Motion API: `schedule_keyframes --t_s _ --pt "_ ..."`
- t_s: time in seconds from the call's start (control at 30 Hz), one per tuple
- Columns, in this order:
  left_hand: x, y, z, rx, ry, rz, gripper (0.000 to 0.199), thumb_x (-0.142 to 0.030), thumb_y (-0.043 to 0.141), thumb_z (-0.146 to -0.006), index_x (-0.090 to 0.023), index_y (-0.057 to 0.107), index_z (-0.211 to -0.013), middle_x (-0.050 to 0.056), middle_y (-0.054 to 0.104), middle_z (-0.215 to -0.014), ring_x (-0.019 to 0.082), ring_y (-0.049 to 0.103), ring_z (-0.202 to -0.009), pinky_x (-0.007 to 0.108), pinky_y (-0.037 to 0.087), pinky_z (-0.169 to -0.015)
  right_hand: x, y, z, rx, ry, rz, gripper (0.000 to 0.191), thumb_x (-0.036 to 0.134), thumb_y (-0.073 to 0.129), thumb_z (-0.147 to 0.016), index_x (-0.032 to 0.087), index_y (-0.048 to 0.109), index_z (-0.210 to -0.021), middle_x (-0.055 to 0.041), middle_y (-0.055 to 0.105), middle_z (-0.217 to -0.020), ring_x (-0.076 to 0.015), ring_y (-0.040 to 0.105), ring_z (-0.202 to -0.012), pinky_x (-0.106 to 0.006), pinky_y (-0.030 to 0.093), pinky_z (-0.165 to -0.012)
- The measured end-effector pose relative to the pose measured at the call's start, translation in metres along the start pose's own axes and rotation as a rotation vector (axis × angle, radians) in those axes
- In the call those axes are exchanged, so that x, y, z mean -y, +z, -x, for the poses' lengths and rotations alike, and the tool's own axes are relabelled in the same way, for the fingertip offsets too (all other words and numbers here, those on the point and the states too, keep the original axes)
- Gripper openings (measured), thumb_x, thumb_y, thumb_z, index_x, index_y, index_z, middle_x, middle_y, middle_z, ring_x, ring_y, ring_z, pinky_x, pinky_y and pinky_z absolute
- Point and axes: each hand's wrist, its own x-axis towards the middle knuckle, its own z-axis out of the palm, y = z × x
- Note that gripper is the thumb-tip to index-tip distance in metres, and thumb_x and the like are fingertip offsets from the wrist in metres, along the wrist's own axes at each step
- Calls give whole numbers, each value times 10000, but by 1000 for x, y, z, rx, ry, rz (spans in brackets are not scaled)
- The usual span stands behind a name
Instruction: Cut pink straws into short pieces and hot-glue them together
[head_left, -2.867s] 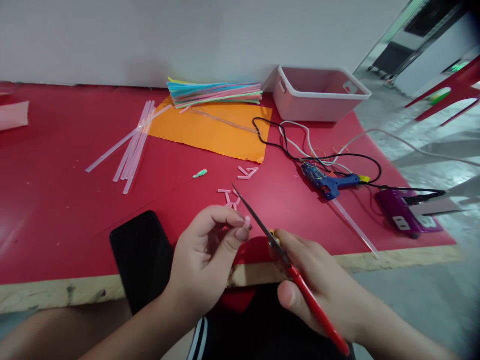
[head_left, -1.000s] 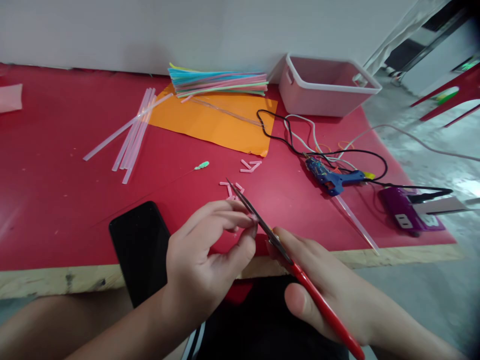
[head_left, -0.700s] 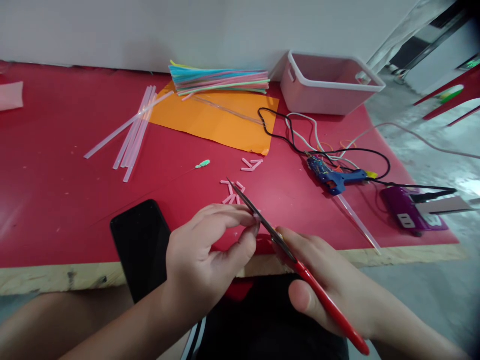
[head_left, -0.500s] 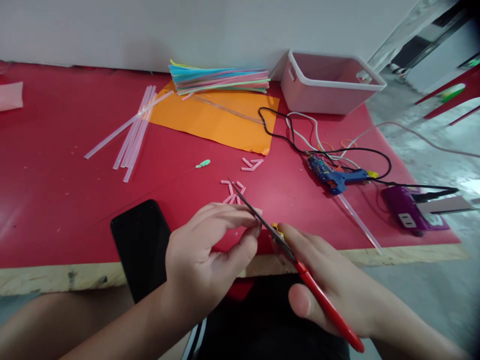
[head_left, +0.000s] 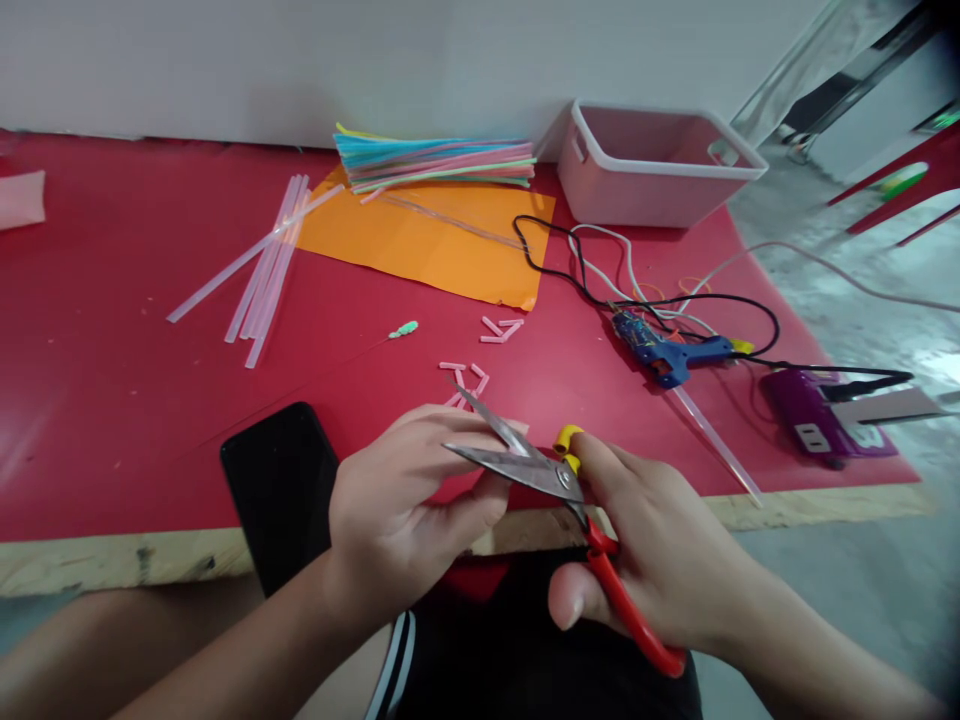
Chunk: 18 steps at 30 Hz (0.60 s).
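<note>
My right hand [head_left: 652, 540] grips scissors [head_left: 551, 475] with red handles and yellow on the finger loop; their blades are spread and point left across my left fingertips. My left hand [head_left: 416, 500] is closed in a pinch, fingers pointing right. A pale pink end, apparently of a pink straw [head_left: 520, 426], shows past its fingertips; the rest is hidden behind the hand and blades. Just beyond lie several short pink straw pieces [head_left: 480, 383], and a smaller group of cut pieces [head_left: 501, 330] is farther back.
A black phone [head_left: 281, 490] overhangs the table edge. Glue sticks [head_left: 266, 265], an orange sheet [head_left: 427, 245], coloured straws [head_left: 435, 162] and a pink bin [head_left: 630, 190] lie behind. On the right are a blue glue gun [head_left: 667, 355], cables and a purple power strip [head_left: 817, 420].
The scissors have turned and their blades have opened wide; before, they looked like one narrow line. My right thumb has moved left with the red handle. My left hand stays nearly still.
</note>
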Motion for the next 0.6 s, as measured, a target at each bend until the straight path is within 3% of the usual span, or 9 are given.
schedule_keyframes --t_s 0.1,0.27,0.47,0.6 --pt "1 -1 -1 31 -12 -9 179 -115 741 -852 -247 753 -973 32 842 -984 218 798 -881 372 658 -851 -3 0 0 0 2 23 784 974 380 -764 203 486 -854 -30 625 -639 -183 576 -467 -271 349 -452" --pt "0 0 -4 27 68 -37 139 -123 739 -867 -214 754 -971 44 846 -961 193 800 -859 348 651 -897 -7 0 4 17 21 -8 745 974 392 -758 231 439 -802 25 550 -547 -136 476 -404 -255 296 -432" --pt "-2 -5 -7 59 113 -16 183 -105 754 -852 -242 740 -972 57 843 -992 224 803 -864 390 662 -881 -6 -7 2 10 -58 0 792 994 308 -742 222 444 -857 -85 653 -769 -212 637 -585 -302 462 -497" --pt "-3 -8 -8 78 153 0 216 -124 738 -864 -262 733 -1031 60 843 -968 246 805 -869 402 672 -844 -6 -9 -1 -21 -101 17 774 980 350 -753 221 439 -875 -78 637 -770 -212 627 -601 -317 497 -514"
